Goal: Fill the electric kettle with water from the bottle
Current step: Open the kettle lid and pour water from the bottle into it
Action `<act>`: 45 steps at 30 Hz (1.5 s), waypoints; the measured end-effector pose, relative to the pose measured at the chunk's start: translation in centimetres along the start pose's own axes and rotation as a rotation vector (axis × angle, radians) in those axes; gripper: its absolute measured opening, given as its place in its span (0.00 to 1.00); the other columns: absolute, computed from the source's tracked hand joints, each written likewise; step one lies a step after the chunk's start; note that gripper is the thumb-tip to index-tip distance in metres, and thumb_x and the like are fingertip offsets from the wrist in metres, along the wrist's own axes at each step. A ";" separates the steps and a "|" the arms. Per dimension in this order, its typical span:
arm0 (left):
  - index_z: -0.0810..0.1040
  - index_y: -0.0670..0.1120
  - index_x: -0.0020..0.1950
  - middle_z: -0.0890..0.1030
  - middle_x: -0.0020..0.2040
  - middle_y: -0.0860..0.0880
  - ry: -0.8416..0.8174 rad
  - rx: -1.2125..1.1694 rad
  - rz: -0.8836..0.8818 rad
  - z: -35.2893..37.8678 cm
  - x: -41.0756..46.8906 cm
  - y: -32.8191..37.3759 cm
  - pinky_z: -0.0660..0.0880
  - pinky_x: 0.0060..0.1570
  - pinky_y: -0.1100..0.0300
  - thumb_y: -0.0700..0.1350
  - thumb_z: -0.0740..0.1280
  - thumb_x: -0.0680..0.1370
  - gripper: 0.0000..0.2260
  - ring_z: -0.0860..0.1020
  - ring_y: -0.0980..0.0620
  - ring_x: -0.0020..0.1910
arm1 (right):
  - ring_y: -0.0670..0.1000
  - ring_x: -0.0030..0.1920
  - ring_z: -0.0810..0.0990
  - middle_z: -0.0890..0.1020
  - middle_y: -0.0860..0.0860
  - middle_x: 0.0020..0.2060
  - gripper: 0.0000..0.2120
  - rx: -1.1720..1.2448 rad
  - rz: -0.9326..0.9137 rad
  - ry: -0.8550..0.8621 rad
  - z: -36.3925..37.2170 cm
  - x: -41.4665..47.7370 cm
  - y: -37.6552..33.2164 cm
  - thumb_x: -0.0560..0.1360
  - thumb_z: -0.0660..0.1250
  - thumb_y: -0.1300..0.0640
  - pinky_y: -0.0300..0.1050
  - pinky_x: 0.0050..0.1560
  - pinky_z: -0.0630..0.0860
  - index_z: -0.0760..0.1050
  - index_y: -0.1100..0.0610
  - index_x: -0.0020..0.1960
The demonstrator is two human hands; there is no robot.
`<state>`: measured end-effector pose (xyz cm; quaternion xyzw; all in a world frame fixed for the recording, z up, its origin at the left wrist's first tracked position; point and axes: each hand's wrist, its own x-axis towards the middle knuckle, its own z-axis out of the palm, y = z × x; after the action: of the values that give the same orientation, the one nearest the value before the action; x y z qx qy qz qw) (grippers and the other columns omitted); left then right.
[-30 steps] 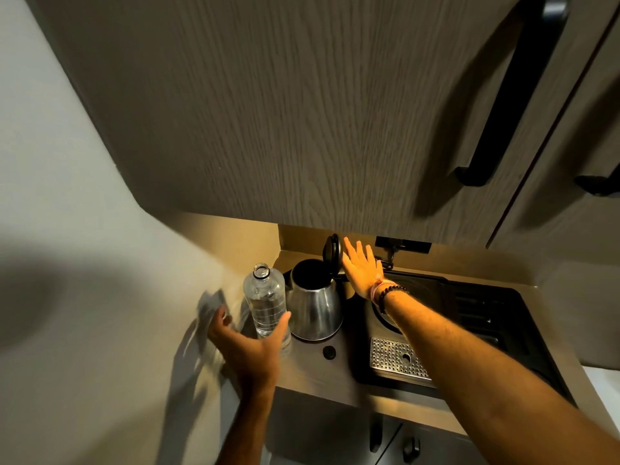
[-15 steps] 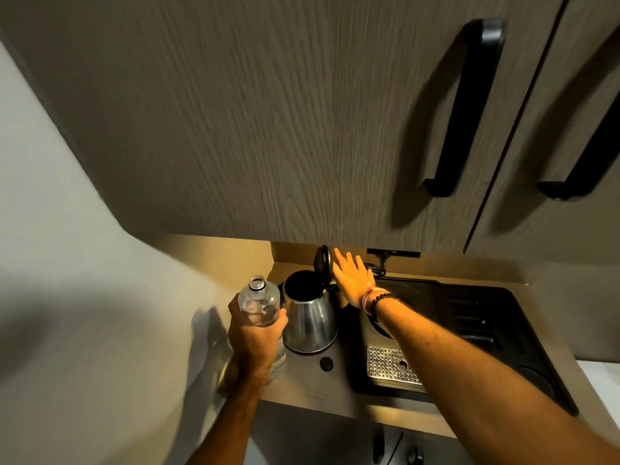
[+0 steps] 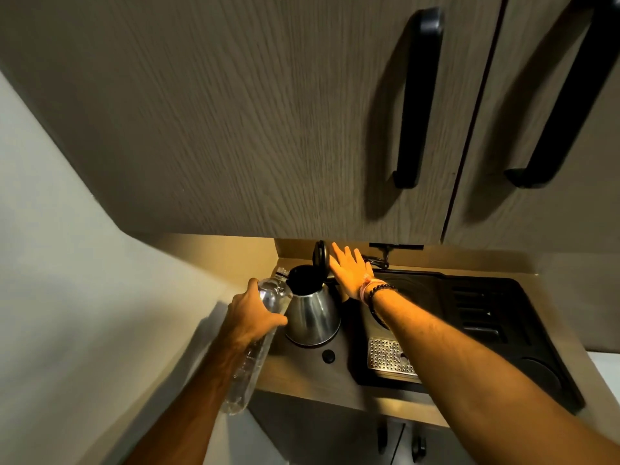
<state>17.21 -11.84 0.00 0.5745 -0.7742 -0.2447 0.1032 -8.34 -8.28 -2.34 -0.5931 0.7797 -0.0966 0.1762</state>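
The bottle is gripped by the left hand, neck tipped toward one o'clock at the kettle mouth; the lid is steadied by the flat, released right hand.

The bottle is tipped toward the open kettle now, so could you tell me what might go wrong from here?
The bottle, gripped only by the left hand, has its neck at the kettle rim's edge, so water may spill onto the counter. The lid, backed by the right hand, could drop shut.
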 end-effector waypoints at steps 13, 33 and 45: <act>0.67 0.51 0.63 0.75 0.50 0.49 -0.193 0.275 0.018 -2.5 0.0 2.2 0.77 0.40 0.56 0.57 0.78 0.52 0.43 0.75 0.48 0.49 | 0.66 0.81 0.38 0.41 0.58 0.82 0.41 -0.004 -0.026 -0.037 -0.1 0.0 0.2 0.79 0.62 0.58 0.71 0.77 0.44 0.38 0.47 0.81; 0.67 0.51 0.67 0.76 0.56 0.48 -0.225 0.287 0.002 -3.1 0.2 2.4 0.75 0.42 0.57 0.58 0.78 0.51 0.46 0.74 0.48 0.51 | 0.65 0.81 0.39 0.43 0.58 0.82 0.37 0.022 -0.003 -0.049 -0.4 0.0 0.1 0.81 0.59 0.57 0.72 0.78 0.44 0.41 0.49 0.82; 0.67 0.53 0.66 0.74 0.51 0.51 -0.233 0.215 0.020 -2.9 -0.1 2.4 0.73 0.37 0.60 0.56 0.80 0.54 0.44 0.75 0.49 0.50 | 0.67 0.81 0.39 0.41 0.56 0.82 0.41 -0.061 -0.044 -0.065 -0.5 -0.1 0.2 0.78 0.64 0.58 0.73 0.77 0.46 0.42 0.47 0.81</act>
<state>16.53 -12.04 3.71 0.5423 -0.8083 -0.2245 -0.0469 -8.63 -8.13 -1.96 -0.6179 0.7630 -0.0573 0.1808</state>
